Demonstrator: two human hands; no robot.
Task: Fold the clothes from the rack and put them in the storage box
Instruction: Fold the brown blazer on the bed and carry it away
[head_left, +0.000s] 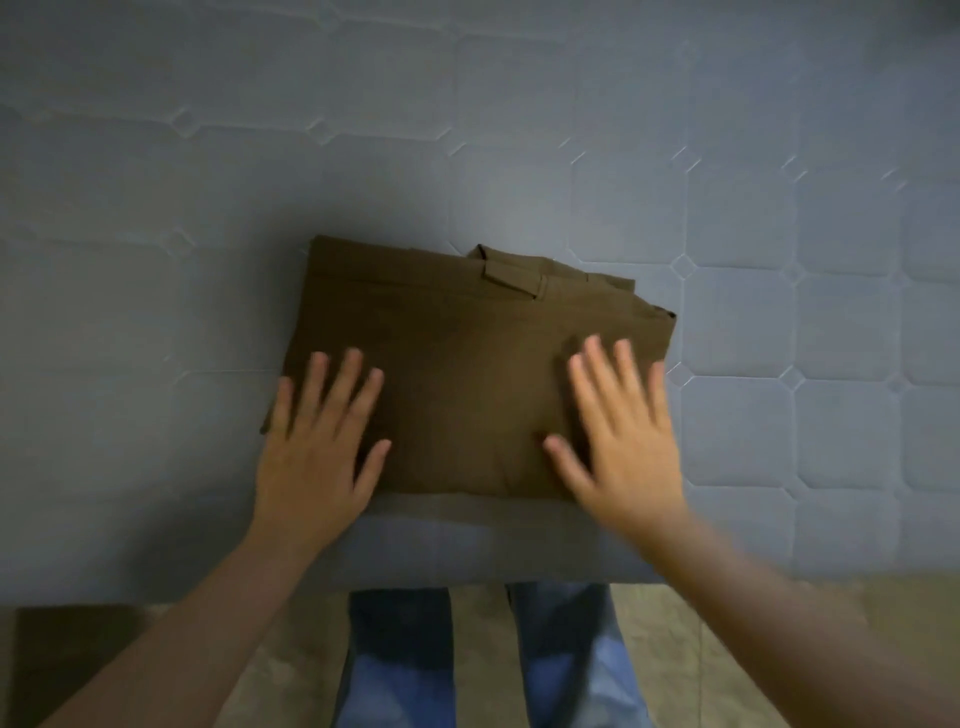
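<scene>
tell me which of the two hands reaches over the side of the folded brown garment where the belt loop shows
The right hand: it lies spread on the folded brown garment below the belt loop. The left hand covers the opposite, plain edge.

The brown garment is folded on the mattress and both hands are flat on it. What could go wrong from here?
1. The folded brown garment has uneven layers sticking out at its far right corner; lifting it may let the fold open.
2. The left hand and right hand lie open on top, not under it, so it could sag when picked up.
3. It lies near the mattress edge and could slide off.
</scene>
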